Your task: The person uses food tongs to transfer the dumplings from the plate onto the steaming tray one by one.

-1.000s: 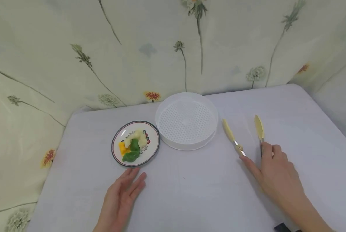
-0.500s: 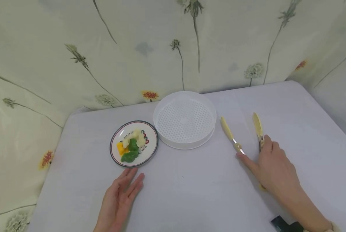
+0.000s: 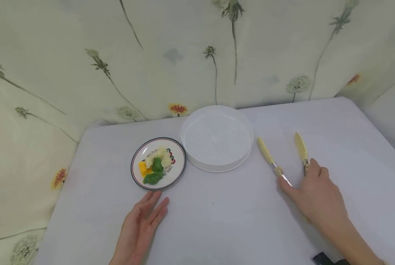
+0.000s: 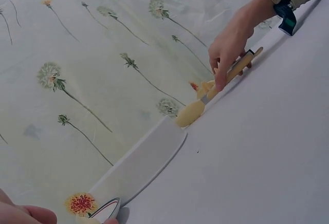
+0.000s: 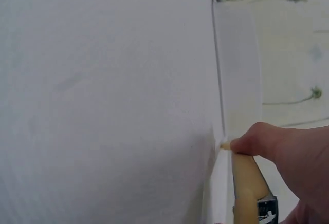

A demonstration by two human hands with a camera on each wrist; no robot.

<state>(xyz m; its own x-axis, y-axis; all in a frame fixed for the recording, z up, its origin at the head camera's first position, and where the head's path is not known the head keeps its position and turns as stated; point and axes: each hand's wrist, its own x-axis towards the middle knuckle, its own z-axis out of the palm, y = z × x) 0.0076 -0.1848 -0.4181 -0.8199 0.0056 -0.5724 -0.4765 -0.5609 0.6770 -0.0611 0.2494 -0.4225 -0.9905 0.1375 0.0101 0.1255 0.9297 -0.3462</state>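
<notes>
My right hand [image 3: 323,197] grips a pair of tongs [image 3: 266,151] with cream-yellow tips and metal arms. Its tips are spread apart, pointing away over the table. In the right wrist view the thumb [image 5: 262,141] presses against one tong arm [image 5: 249,180]. My left hand [image 3: 138,222] rests with relaxed fingers just below a small plate [image 3: 175,173], fingertips at or close to its near rim. White pieces [image 3: 165,159], yellow pieces [image 3: 142,168] and green pieces [image 3: 153,178] lie on the plate. Parts of the tongs are hidden by the right hand.
A white round perforated tray [image 3: 216,141] stands at the table's back, against the plate's right side. A white cloth covers the table [image 3: 224,224]. Behind it hangs a flower-patterned curtain [image 3: 184,73].
The head view shifts slightly. Both hands keep nearly the same place; the tongs stay spread in the right hand, and the plate and tray have not moved.
</notes>
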